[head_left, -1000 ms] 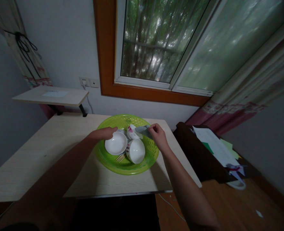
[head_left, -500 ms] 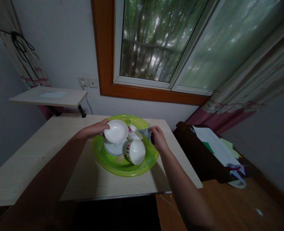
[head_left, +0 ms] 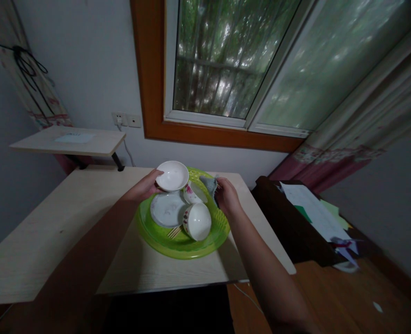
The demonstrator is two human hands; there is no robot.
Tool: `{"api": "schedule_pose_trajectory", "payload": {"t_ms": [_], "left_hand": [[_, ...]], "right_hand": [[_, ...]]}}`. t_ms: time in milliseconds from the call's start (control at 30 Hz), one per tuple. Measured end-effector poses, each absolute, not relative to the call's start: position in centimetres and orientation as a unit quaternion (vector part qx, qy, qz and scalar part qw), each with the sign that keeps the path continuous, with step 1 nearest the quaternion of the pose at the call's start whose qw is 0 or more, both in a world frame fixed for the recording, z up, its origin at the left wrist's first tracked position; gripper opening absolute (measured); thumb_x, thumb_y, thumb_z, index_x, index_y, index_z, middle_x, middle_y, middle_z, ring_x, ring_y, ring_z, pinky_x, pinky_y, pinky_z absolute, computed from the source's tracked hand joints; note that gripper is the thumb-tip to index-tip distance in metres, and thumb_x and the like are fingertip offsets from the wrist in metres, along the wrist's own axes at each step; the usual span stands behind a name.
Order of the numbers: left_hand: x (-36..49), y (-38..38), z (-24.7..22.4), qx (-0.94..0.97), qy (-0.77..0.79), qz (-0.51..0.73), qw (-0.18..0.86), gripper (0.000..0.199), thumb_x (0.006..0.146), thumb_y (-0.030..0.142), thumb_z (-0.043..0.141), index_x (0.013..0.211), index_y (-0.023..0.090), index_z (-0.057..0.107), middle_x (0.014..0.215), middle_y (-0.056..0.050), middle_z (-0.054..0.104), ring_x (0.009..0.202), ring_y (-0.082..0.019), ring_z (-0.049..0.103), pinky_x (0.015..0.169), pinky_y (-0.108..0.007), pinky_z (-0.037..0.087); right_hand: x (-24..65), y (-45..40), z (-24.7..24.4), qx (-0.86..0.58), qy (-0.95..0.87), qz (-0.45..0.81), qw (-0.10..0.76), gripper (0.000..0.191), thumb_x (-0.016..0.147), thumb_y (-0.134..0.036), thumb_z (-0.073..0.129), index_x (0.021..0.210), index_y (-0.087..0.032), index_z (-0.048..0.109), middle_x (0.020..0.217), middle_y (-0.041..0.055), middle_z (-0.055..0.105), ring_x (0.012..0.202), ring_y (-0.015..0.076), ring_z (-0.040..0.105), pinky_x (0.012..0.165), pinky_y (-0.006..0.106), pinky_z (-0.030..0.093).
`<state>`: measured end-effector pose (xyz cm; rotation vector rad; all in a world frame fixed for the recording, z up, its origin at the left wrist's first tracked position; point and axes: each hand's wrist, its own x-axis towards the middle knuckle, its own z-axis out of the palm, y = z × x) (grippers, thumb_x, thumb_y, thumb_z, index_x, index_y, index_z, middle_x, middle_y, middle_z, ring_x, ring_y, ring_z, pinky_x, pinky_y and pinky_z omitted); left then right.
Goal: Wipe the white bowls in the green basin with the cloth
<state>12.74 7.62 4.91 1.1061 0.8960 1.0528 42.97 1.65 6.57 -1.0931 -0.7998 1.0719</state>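
My left hand [head_left: 149, 184] grips the rim of a white bowl [head_left: 172, 176], held over the back left of a round green tray [head_left: 184, 254]. A grey cloth [head_left: 210, 184] hangs from the closed fingers of my right hand [head_left: 227, 195], above the tray's right side. Lying in the tray are a white plate [head_left: 167, 211], a tilted bowl with a pink flower pattern [head_left: 193, 193], and another patterned bowl [head_left: 198, 221] tipped on its side. Some light sticks [head_left: 174, 232] lie near the tray's front, beside the plate.
The tray stands on a pale wooden table [head_left: 76, 218]. A small raised shelf [head_left: 69, 141] rises at the back left, near wall sockets [head_left: 126, 120]. Beyond the table's right edge is a dark brown piece of furniture [head_left: 289, 222] with papers [head_left: 313, 208] on it.
My left hand and the white bowl have moved up and slightly right, uncovering more of the plate. The grey cloth has shifted and bunched up in my right hand.
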Motion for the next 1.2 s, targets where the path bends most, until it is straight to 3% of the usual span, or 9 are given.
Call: {"api": "schedule_pose_trajectory", "payload": {"t_ms": [233,433,533,633,733,800,900,1067,1200], "left_hand": [[14.0,9.2,5.4,0.483,0.438,0.476,0.59,0.043,0.096,0.051,0.074,0.125,0.021,0.064,0.126,-0.016,0.074,0.108,-0.029,0.073,0.075,-0.035,0.067],[14.8,10.7,4.9,0.478,0.453,0.492,0.57,0.044,0.095,0.058,0.073,0.122,0.026,0.059,0.113,-0.009,0.071,0.099,-0.027,0.072,0.069,-0.034,0.063],[15.0,10.7,4.6,0.472,0.451,0.49,0.577,0.051,0.093,0.063,0.074,0.126,0.029,0.054,0.119,-0.008,0.07,0.101,-0.027,0.073,0.07,-0.036,0.065],[15.0,10.4,4.8,0.467,0.446,0.489,0.587,0.058,0.092,0.065,0.076,0.131,0.031,0.051,0.124,-0.008,0.072,0.102,-0.028,0.075,0.072,-0.037,0.065],[14.7,10.2,4.9,0.469,0.429,0.49,0.597,0.059,0.092,0.064,0.074,0.134,0.031,0.051,0.125,-0.009,0.073,0.104,-0.029,0.076,0.074,-0.038,0.065],[14.4,10.4,4.7,0.468,0.425,0.5,0.592,0.058,0.092,0.064,0.073,0.135,0.03,0.053,0.124,-0.009,0.074,0.106,-0.03,0.076,0.074,-0.038,0.065],[14.2,10.8,4.2,0.463,0.435,0.528,0.563,0.056,0.093,0.062,0.07,0.135,0.028,0.057,0.12,-0.008,0.074,0.105,-0.028,0.075,0.076,-0.036,0.064],[13.9,11.2,3.2,0.507,0.443,0.515,0.531,0.049,0.097,0.053,0.066,0.137,0.025,0.062,0.112,-0.007,0.076,0.097,-0.026,0.075,0.073,-0.031,0.061],[13.9,11.3,3.3,0.524,0.455,0.509,0.509,0.047,0.097,0.052,0.068,0.134,0.024,0.065,0.107,-0.007,0.075,0.092,-0.025,0.074,0.07,-0.03,0.059]], "right_hand": [[41.3,3.2,8.6,-0.441,-0.394,0.405,0.697,0.047,0.076,-0.063,0.08,0.087,-0.03,0.048,0.077,-0.0047,0.056,0.074,0.0186,0.062,0.061,0.028,0.047],[38.2,5.6,9.1,-0.416,-0.51,0.336,0.674,0.042,0.087,-0.065,0.078,0.099,-0.028,0.059,0.09,-0.002,0.065,0.086,0.0183,0.064,0.079,0.03,0.054],[36.6,6.9,8.3,-0.423,-0.611,0.293,0.601,0.042,0.097,-0.067,0.072,0.103,-0.026,0.067,0.099,0.0033,0.075,0.094,0.0214,0.07,0.088,0.034,0.058],[35.8,7.3,7.5,-0.437,-0.74,0.218,0.463,0.034,0.111,-0.055,0.062,0.111,-0.024,0.076,0.117,0.0093,0.083,0.109,0.026,0.076,0.104,0.041,0.059],[35.8,6.8,7.1,-0.412,-0.852,0.096,0.307,0.032,0.118,-0.039,0.056,0.114,-0.023,0.083,0.128,0.0117,0.086,0.132,0.0285,0.074,0.13,0.052,0.043],[36.0,6.2,7.0,-0.386,-0.89,0.025,0.241,0.033,0.119,-0.035,0.055,0.116,-0.022,0.085,0.129,0.0116,0.087,0.142,0.0285,0.071,0.139,0.056,0.029],[36.1,5.4,7.0,-0.367,-0.909,-0.029,0.195,0.034,0.119,-0.039,0.057,0.121,-0.021,0.086,0.13,0.0121,0.087,0.14,0.0287,0.073,0.142,0.056,0.024],[35.5,4.9,6.7,-0.356,-0.92,-0.036,0.158,0.038,0.119,-0.046,0.06,0.119,-0.02,0.088,0.119,0.011,0.089,0.115,0.0273,0.082,0.141,0.052,0.024],[34.9,4.8,6.2,-0.352,-0.922,-0.045,0.155,0.043,0.117,-0.05,0.061,0.133,-0.017,0.085,0.14,0.016,0.083,0.131,0.031,0.079,0.142,0.052,0.024]]}}
